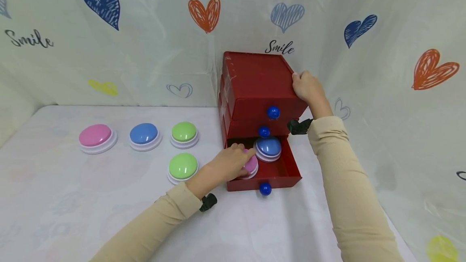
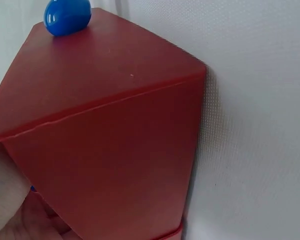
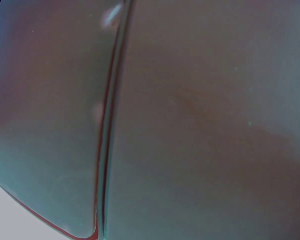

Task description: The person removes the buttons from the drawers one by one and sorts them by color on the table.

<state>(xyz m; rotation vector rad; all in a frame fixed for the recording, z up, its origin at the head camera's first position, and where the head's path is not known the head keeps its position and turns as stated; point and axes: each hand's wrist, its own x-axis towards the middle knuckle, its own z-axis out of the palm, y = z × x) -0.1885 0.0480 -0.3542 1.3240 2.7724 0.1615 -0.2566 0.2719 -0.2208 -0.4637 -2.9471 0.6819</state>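
Observation:
In the head view, my left hand (image 1: 231,161) reaches into the pulled-out bottom drawer (image 1: 287,181) and grips a pink push button (image 1: 251,164) with a white base. Behind that button, a blue push button (image 1: 269,146) sits in the same drawer. My right hand (image 1: 308,88) holds the upper right edge of the red drawer cabinet (image 1: 258,74); some of its fingers are hidden. The left wrist view shows the drawer's outer side (image 2: 110,165) with part of the left hand (image 2: 7,195) at the lower left. Only the cabinet's side (image 3: 205,125) fills most of the right wrist view.
On the white table (image 1: 91,213), left of the cabinet, stand a pink button (image 1: 95,135), a blue button (image 1: 143,133) and two green buttons, one farther back (image 1: 183,132) and one nearer (image 1: 183,165). A curtain (image 1: 153,51) with printed hearts hangs behind.

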